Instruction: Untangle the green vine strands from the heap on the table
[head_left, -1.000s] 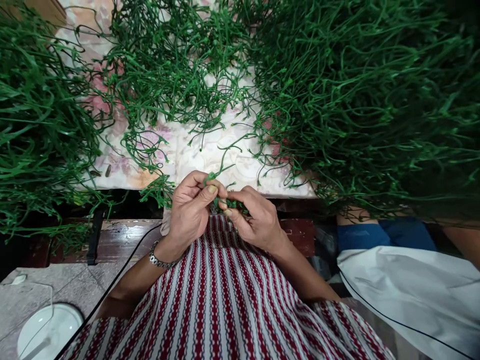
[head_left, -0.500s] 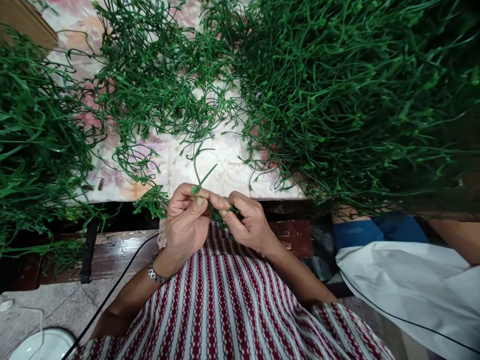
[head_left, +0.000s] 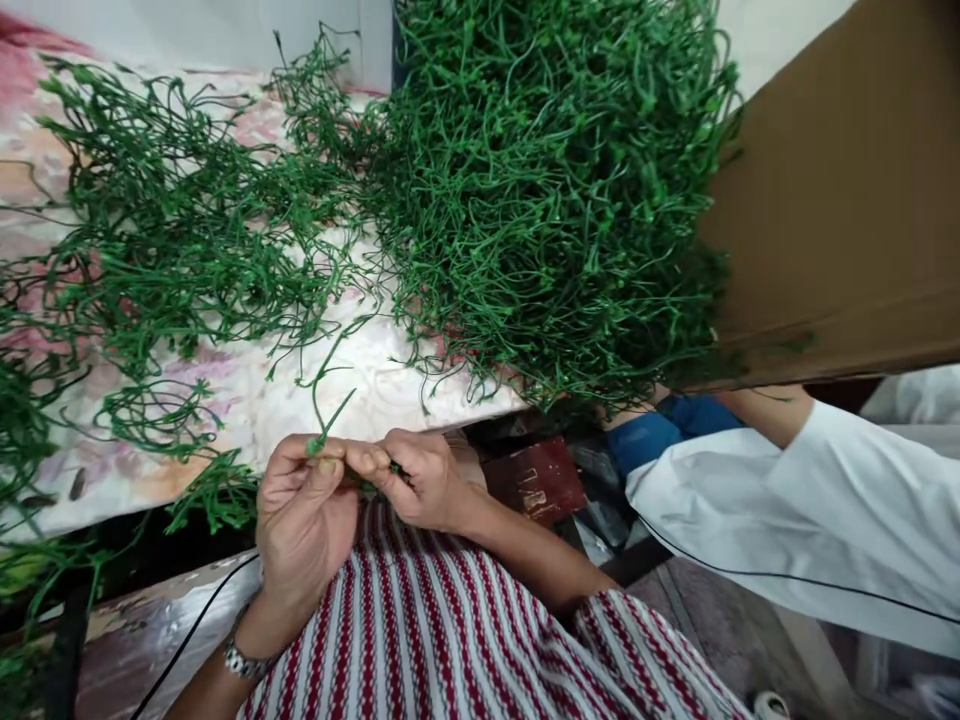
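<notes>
Thumb and forefinger of my left hand [head_left: 311,505] pinch a thin green artificial plant stem [head_left: 324,405], whose forked end sticks up over the table edge. Close against it, my right hand [head_left: 427,480] is closed too, its fingertips pressed together on a part of the green stem that is mostly hidden. Both hands are held in front of the striped garment, just off the table's near edge. Beyond them, loose green stems [head_left: 172,220] lie tangled on the floral tablecloth [head_left: 382,375].
A tall heap of green stems [head_left: 555,200] stands at the right of the table, beside a cardboard box [head_left: 840,210]. Another person in white clothing [head_left: 750,490] sits to my right. A black cable [head_left: 195,640] runs past my left arm.
The view has swung to the right, bringing the cardboard box and more of the other person into sight. My hands keep nearly the same pinch on the stem.
</notes>
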